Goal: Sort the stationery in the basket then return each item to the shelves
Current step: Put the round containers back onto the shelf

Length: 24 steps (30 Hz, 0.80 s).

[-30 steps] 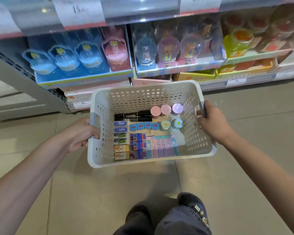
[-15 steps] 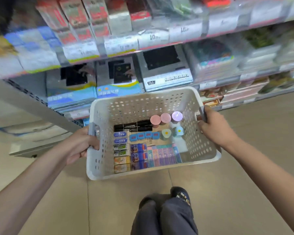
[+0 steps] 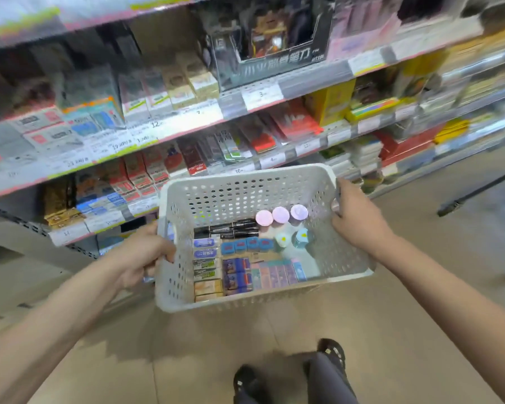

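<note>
A white perforated basket (image 3: pixel 343 249) hangs in front of me above the floor. My left hand (image 3: pixel 146 252) grips its left handle and my right hand (image 3: pixel 356 217) grips its right handle. Inside lie sorted rows of stationery: black markers (image 3: pixel 231 227), three round pink and lilac caps (image 3: pixel 280 214), small blue erasers (image 3: pixel 245 246), boxed erasers (image 3: pixel 206 266) down the left side and pastel boxes (image 3: pixel 277 274) along the near wall. Two small pale green and blue items (image 3: pixel 292 239) stand by the caps.
Store shelves (image 3: pixel 187 132) with price tags and packed stationery fill the view above and behind the basket. A black display box (image 3: pixel 274 39) sits on an upper shelf. Beige tiled floor (image 3: pixel 187 345) lies below, with my dark shoes (image 3: pixel 330 352). A dark pole (image 3: pixel 478 191) leans at right.
I have risen with the basket: the view has climbed from the bottom shelf of blue and pink dispensers to higher shelves of boxed stationery. Both hands keep their hold on the handles.
</note>
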### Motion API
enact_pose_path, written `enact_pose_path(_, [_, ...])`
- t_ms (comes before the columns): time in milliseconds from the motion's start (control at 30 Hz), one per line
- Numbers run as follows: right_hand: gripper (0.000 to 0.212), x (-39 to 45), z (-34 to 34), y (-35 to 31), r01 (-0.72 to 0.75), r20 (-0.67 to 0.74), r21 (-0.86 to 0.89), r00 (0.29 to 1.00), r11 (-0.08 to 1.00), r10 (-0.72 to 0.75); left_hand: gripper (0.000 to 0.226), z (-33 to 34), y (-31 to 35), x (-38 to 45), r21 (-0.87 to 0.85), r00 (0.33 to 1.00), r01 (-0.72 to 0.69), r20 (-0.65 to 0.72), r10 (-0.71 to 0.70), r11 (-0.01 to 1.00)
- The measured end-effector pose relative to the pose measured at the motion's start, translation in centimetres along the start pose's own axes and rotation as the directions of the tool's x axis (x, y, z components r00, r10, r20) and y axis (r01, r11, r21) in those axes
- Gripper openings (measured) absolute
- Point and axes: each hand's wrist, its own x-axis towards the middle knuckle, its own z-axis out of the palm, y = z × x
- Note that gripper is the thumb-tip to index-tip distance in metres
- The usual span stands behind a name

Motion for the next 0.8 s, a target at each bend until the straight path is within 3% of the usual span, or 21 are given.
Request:
enact_pose_path(100, [0.059,0.6,-4.2,1.4,0.129,-0.153,-0.189,0.975,0.973,-0.159,0.034,3.1,3.0,-1.0,0.031,1.0,-0.028,0.003,0.027,0.999])
enact_pose_path(167, [0.052,1.6,-7.0,2.2,0.251,-0.148,-0.222,0.946,0.942,-0.287,0.032,5.3,4.8,-1.6,0.035,0.999,-0.034,0.002,0.034,0.999])
enact_pose_path(300, [0.032,4.3,-11.1,4.4,0.474,0.211,-0.188,0.875,0.86,-0.436,0.032,9.7,7.6,-2.3,0.002,1.0,-0.006,0.02,0.006,1.0])
enact_pose_path(400, [0.03,6.4,-12.3,5.7,0.585,0.396,-0.223,0.785,0.78,-0.476,0.041,13.1,9.6,-2.4,-0.013,0.999,-0.003,0.046,0.004,1.0])
enact_pose_path(500, [0.036,8.6,-12.7,6.9,0.634,0.48,-0.319,0.749,0.704,-0.457,0.023,16.4,11.6,-2.3,0.0,0.999,-0.027,0.039,0.027,1.0])
enact_pose_path(633, [0.052,10.8,-14.0,7.9,0.682,0.608,-0.453,0.707,0.574,-0.36,0.026,19.8,14.6,-1.8,-0.031,0.998,-0.049,0.027,0.05,0.998])
enact_pose_path(733, [0.052,12.4,-14.9,9.0,0.728,0.631,-0.517,0.679,0.45,-0.375,0.047,21.1,16.8,-1.2,-0.052,0.998,-0.047,0.029,0.048,0.998])
enact_pose_path(800, [0.048,13.9,-15.2,9.9,0.744,0.643,-0.516,0.663,0.424,-0.383,0.06,21.5,17.9,-0.2,-0.048,0.998,-0.056,0.031,0.057,0.997])
